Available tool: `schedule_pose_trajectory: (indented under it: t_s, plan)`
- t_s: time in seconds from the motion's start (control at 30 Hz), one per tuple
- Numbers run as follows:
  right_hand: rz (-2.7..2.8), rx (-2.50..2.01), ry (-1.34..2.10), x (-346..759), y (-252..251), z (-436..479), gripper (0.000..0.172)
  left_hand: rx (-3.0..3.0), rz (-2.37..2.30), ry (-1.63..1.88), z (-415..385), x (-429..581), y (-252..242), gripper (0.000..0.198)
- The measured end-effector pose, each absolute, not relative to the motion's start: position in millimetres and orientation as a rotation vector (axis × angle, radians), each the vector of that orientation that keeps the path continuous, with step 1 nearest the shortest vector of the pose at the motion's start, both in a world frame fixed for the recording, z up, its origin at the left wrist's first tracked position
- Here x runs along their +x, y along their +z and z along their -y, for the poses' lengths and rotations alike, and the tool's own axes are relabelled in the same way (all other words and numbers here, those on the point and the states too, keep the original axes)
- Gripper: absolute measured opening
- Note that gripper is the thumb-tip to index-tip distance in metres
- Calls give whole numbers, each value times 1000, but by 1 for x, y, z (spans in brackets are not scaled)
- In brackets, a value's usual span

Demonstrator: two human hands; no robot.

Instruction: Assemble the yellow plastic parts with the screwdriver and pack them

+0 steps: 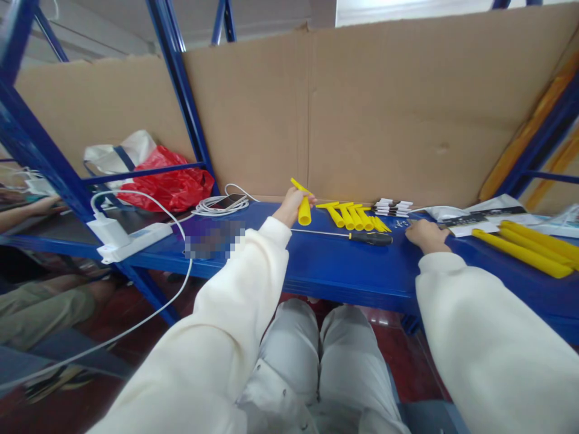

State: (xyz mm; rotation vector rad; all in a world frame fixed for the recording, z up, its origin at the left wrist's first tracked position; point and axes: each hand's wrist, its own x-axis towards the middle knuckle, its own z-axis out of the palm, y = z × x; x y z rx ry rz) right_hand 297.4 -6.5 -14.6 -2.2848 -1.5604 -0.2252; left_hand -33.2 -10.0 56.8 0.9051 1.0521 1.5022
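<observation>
My left hand (pixel 292 207) is closed around a yellow T-shaped plastic handle (pixel 304 214), its hollow round end facing me. To the right, several similar yellow plastic pieces (pixel 346 217) lie in a row on the blue tabletop (pixel 312 259). A long screwdriver (pixel 371 239) with a black grip lies in front of them, its shaft pointing left. My right hand (pixel 426 235) rests low on the tabletop with fingers curled in, beside small metal bits (pixel 400 223) that look like screws. Whatever its fingertips hold is hidden.
Long yellow tubes (pixel 525 253) and plastic packaging (pixel 493 211) lie at the right. Black-and-white packets (pixel 391 207) sit at the back. Leftward are a coiled white cable (pixel 221 207), a power strip (pixel 136 241), a red bag (pixel 167 181) and a blue post (pixel 181 90). Another person's arm (pixel 29 214) shows far left.
</observation>
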Motion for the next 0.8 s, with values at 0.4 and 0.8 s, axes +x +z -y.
schedule_pose_trajectory:
  t_s: [0.4, 0.8]
  plan:
    - [1805, -2227, -95, 298, -7, 8, 30, 925, -1348, 1406, 29, -48, 18, 74]
    - [1797, -2214, -207, 299, -11, -1, 35, 1051, -1363, 1287, 31, -43, 15, 72]
